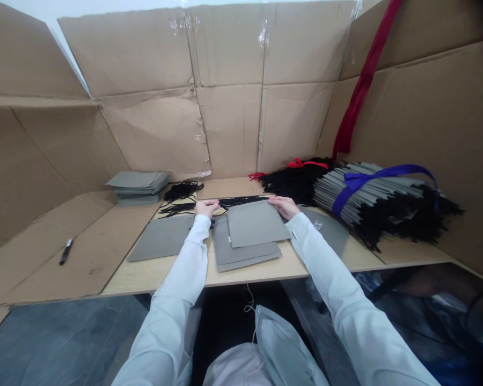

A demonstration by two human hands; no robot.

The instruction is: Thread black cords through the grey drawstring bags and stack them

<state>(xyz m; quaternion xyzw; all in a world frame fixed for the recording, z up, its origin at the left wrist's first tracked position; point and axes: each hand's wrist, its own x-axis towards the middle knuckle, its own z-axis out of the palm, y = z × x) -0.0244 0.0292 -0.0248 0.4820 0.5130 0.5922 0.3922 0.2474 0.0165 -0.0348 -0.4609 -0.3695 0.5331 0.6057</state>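
Note:
My right hand (285,206) pinches the upper right corner of a flat grey pouch (257,225), tilted up over other pouches. Beneath it, more grey pouches (245,258) lie on the table, one with a small white mark. My left hand (206,207) is closed in a pinch beside the raised pouch's upper left corner, near black cords (241,201); what its fingers hold, if anything, is too small to make out. Under my left forearm lies another flat grey pouch (161,238). A grey pouch with white print (330,230) lies partly behind my right sleeve.
A stack of grey pouches (139,185) stands at the back left, beside tangled black cords (183,190). At right sits a grey bundle with black cords, tied with a purple ribbon (350,190). Behind it are red-tied black cords (293,179). A marker (66,252) lies left. Cardboard walls (229,128) enclose the table.

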